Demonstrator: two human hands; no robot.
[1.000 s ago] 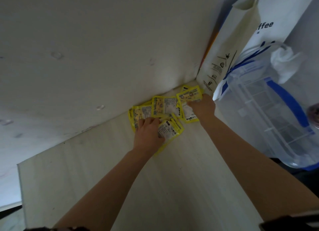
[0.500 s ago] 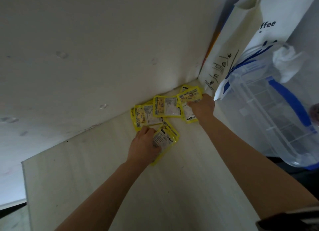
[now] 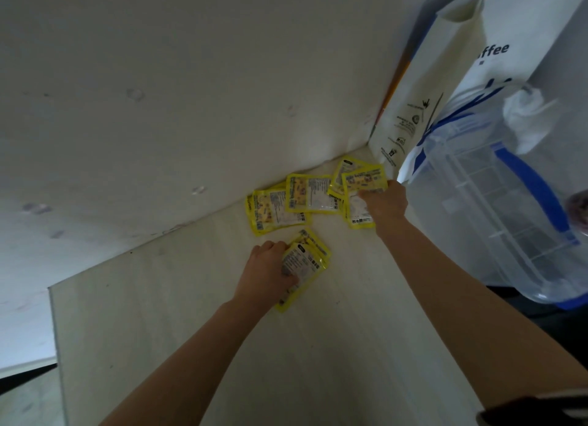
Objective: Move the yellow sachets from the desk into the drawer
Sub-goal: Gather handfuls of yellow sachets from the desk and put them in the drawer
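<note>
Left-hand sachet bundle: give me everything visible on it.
The sachet bundle is a few flat yellow packets, glossy like plastic film, with white printed label panels facing up. They overlap, fanned and tilted, low over the pale desk, nearer the camera than the other sachets. The left hand grips their left edge.

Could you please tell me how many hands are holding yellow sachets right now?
2: the left hand grips a small stack mid-desk; the right hand grips sachets near the white bag.
</note>
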